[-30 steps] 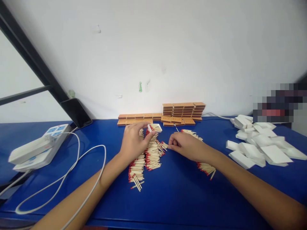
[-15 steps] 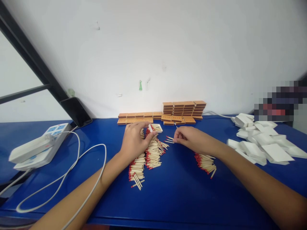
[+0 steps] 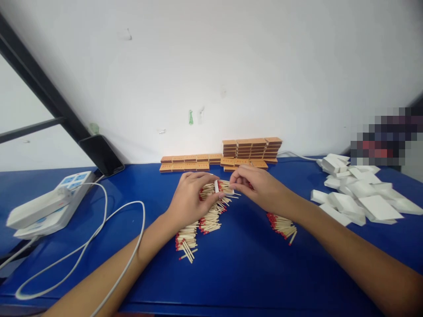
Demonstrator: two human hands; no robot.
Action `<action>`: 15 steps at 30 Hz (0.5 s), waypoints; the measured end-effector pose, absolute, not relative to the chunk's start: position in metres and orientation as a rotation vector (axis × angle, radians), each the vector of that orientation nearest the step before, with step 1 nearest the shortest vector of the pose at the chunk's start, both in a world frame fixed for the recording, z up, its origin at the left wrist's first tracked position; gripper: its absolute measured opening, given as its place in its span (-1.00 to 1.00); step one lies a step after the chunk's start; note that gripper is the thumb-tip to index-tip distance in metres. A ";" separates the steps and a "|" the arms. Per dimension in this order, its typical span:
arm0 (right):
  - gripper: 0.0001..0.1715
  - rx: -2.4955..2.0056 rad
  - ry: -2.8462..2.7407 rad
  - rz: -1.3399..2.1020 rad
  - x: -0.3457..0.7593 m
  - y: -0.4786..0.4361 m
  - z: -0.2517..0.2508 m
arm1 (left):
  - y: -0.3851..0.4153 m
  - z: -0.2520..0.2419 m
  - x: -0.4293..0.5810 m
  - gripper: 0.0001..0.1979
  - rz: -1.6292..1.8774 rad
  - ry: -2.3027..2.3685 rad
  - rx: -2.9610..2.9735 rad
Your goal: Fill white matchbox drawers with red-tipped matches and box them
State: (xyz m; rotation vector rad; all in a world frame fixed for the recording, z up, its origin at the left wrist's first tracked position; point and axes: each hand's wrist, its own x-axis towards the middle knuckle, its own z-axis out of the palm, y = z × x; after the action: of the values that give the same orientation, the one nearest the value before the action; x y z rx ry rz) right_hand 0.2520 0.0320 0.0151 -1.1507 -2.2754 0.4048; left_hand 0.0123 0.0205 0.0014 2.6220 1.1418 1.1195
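Note:
My left hand (image 3: 189,198) grips a small white matchbox tray (image 3: 217,186) between thumb and fingers. Inside the tray lie red-headed matches (image 3: 224,185). At its right end, my right hand (image 3: 256,187) has its fingertips pinched together over the matches; the ones in the pinch are mostly hidden. Below and partly behind my left hand, a loose pile of matches (image 3: 210,220) stretches toward me, with another pile (image 3: 187,235) on its left. A smaller heap of matches (image 3: 281,226) lies beneath my right wrist.
Orange matchboxes (image 3: 251,149) are stacked against the wall, with a low row of matchboxes (image 3: 184,167) to their left. White empty trays (image 3: 360,189) are heaped at the right. A power strip (image 3: 54,215), a phone (image 3: 102,154) and a looping white cable (image 3: 105,211) occupy the left.
My left hand has shifted the tray slightly right. My right hand has moved left with pinched matches, from beside the tray to its right end.

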 end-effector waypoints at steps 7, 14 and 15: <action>-0.76 -1.140 -2.183 0.303 0.254 0.031 0.021 | 0.022 0.000 0.013 -0.66 1.152 1.197 2.534; -0.78 -1.350 -2.433 0.388 0.266 0.044 0.004 | 0.027 -0.001 0.009 -0.73 1.241 1.417 2.402; -0.78 -1.347 -2.459 0.414 0.266 0.045 0.000 | 0.027 -0.001 0.008 -0.73 1.243 1.430 2.406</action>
State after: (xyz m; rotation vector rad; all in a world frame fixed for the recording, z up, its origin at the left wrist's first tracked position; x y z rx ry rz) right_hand 0.2664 0.0451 -0.0001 -1.3474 -2.4593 0.4142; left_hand 0.0084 0.0269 -0.0006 2.4057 1.4297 1.2427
